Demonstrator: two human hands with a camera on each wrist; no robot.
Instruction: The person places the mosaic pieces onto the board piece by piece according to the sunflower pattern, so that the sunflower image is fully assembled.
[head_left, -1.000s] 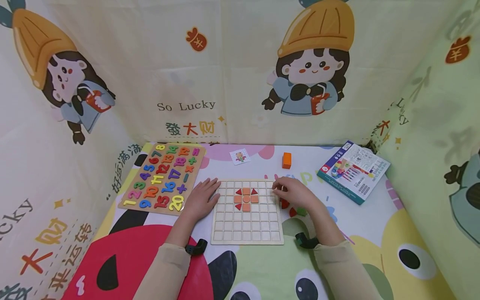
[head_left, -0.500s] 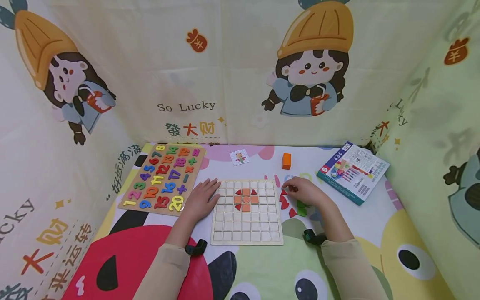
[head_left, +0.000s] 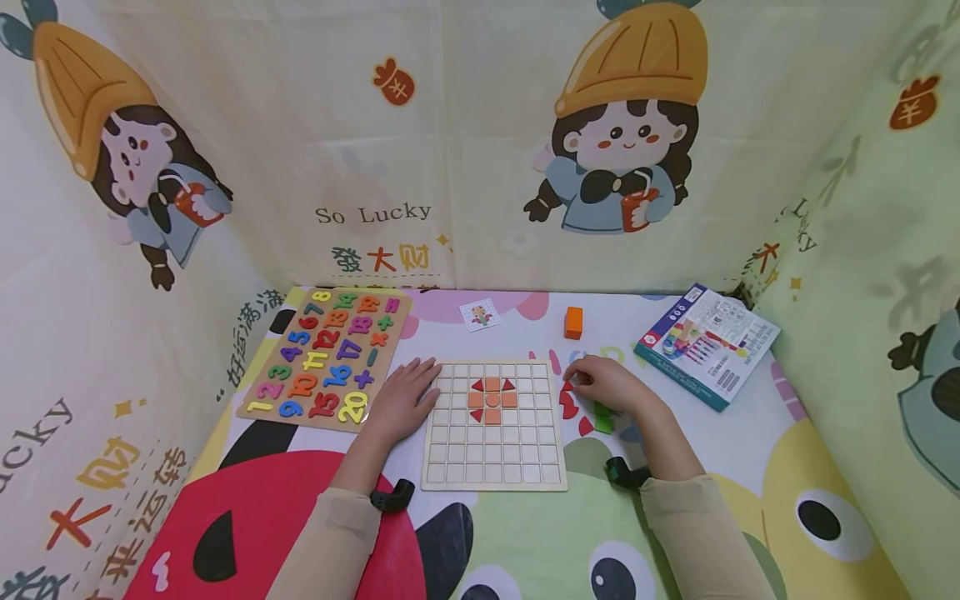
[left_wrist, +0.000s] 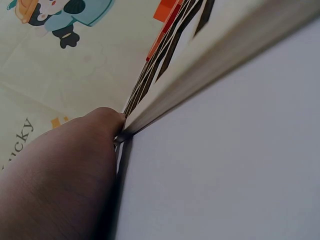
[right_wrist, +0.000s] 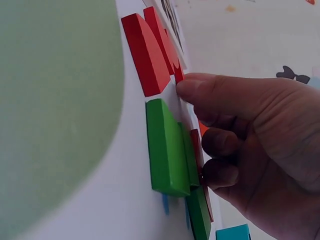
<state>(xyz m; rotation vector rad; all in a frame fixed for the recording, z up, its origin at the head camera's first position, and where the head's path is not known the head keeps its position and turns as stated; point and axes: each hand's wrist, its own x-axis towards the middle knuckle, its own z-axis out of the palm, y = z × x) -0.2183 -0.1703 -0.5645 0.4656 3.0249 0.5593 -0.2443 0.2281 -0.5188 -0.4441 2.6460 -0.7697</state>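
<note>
The loose red blocks, seemingly painted wood (head_left: 568,410), lie on the table just beyond the right edge of the pale gridded board (head_left: 492,467), with green blocks (head_left: 603,421) next to them. The right hand (head_left: 606,383) is at the red blocks, fingers curled and thumb tip close to one; whether anything is pinched cannot be told. The left hand (head_left: 405,400) lies with fingers extended at the board's left edge, grasping nothing. The blocks are judged light, stiff, fairly smooth and not fragile; opposite side faces offer the best hold, though close neighbours limit finger room. The board's thin raised lines could catch a dragged block, so lifting is advisable. Bare cells surround the orange squares (head_left: 492,414) and red triangles (head_left: 507,384); the orange block (head_left: 573,322) stands beyond the right hand.
</note>
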